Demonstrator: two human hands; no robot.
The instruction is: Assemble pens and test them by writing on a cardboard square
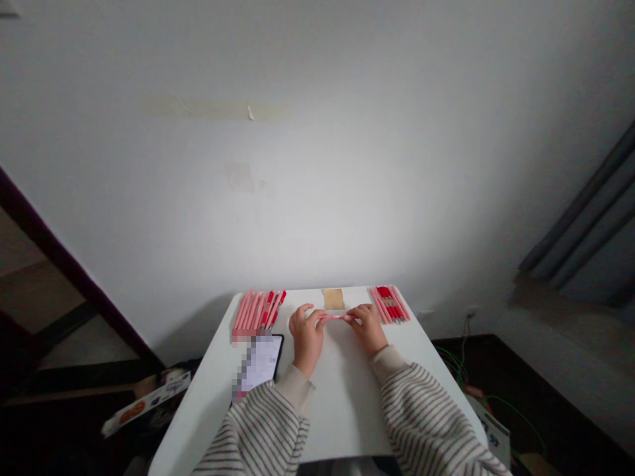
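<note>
Both of my hands hold one pink pen (336,318) level above the white table (342,396). My left hand (306,336) pinches its left end and my right hand (368,327) pinches its right end. A row of pink pens (255,310) lies at the far left of the table, some with red parts. Another row of pink and red pens (389,304) lies at the far right.
A phone (260,365) with a lit screen lies left of my left hand. A small tan card (333,299) lies at the far edge by the white wall. Boxes and cables sit on the dark floor on both sides.
</note>
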